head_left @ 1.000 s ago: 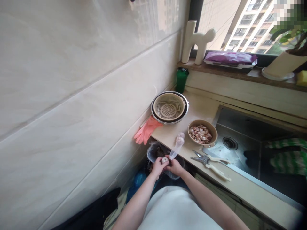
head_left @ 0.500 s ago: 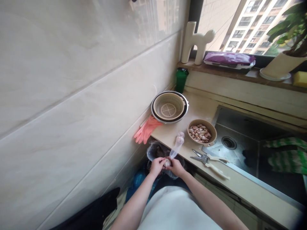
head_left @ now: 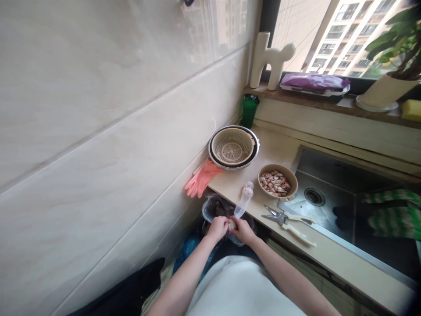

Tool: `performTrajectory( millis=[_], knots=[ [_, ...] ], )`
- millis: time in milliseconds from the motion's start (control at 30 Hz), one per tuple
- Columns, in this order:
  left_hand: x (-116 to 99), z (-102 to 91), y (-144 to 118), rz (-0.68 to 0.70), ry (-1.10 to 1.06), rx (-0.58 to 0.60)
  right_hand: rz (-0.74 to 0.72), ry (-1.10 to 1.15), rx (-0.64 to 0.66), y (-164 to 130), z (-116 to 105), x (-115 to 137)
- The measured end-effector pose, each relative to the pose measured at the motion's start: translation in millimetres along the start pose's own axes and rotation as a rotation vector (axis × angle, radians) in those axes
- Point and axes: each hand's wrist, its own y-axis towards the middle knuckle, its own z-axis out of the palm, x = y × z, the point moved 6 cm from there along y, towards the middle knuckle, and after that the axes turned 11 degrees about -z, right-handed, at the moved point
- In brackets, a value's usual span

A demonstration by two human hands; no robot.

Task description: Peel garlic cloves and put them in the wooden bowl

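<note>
- Down at the desk's near edge, left hand (head_left: 217, 228) and right hand (head_left: 242, 229) meet, fingers of both pinched round a small pale garlic bulb (head_left: 232, 224), mostly hidden between them.
- Just beneath, a bin (head_left: 213, 206), contents unclear.
- Beyond: clear bag (head_left: 245, 199), scissors (head_left: 286, 221), bowl of cloves (head_left: 277, 182).
- Farthest, a colander (head_left: 233, 147).

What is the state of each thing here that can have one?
Left hand: closed on small pale garlic bulb.
Right hand: closed on it too.
Tan bowl: filled with cloves.
Metal scissors: lying open.
Beige plastic strainer: empty, nested in steel basin.
</note>
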Motion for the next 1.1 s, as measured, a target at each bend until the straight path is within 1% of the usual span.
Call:
performTrajectory(
  millis=[133, 267, 400, 533, 667, 867, 1000, 1100],
  knots=[
    [-1, 3.7, -2, 0.026, 0.051, -0.003, 0.009, -0.011, 0.023, -1, -2, -2],
    [-1, 9.7, -4, 0.019, 0.093, -0.024, 0.021, -0.023, 0.052, -2, 1, -4],
    [-1, 11.8, -4, -0.002, 0.097, -0.068, 0.038, -0.036, 0.032, -2, 0, -6],
    [1, 10.1, -4, -0.005, 0.06, -0.102, 0.026, -0.016, -0.004, -2, -2, -6],
    [4, 8.0, -5, -0.008, 0.015, -0.119, 0.064, 0.002, -0.031, -4, -4, -8],
    [2, 7.0, -7, -0.021, -0.03, -0.114, 0.048, -0.001, -0.022, -4, -3, -6],
    [7, 4.8, -3, -0.073, -0.117, -0.126, 0.076, 0.09, -0.066, -8, -4, -6],
    [20, 4.4, 3, -0.147, -0.207, -0.129, 0.044, 0.199, -0.08, -12, -6, 0]
  ],
)
